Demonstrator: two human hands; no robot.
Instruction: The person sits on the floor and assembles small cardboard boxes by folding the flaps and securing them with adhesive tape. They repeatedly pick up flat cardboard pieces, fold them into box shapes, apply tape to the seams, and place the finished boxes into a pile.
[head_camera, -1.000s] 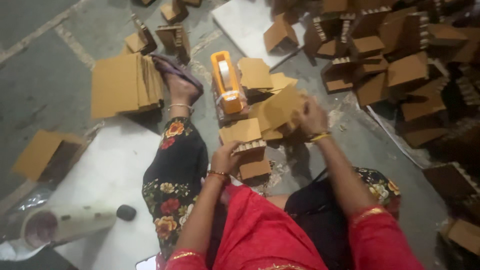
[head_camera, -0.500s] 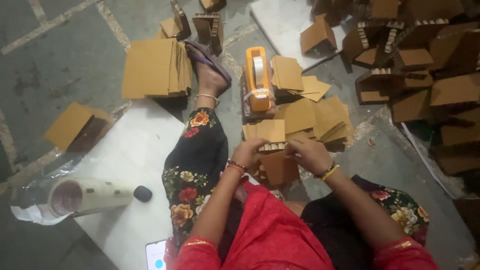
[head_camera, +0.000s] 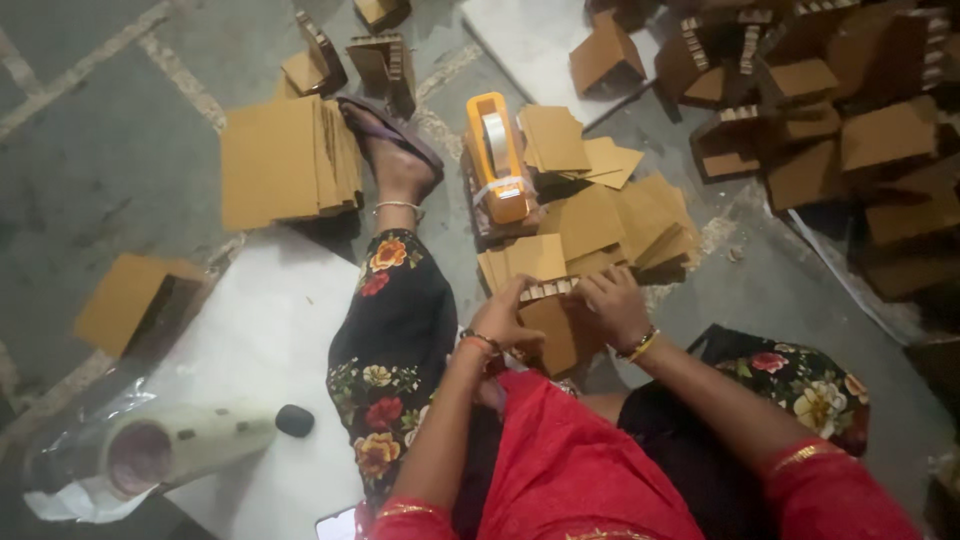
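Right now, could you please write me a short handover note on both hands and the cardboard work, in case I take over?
Left hand: grips the left side of a small brown cardboard box, fingers over its top edge.
Right hand: holds the box's right side at the toothed flap.
Nearby: loose cardboard pieces just beyond the hands, orange tape dispenser beside them, stack of flat cardboard sheets by the foot.
Done: a heap of assembled boxes far right.
Left: the box in hand looks unfinished; many flat pieces are unfolded.
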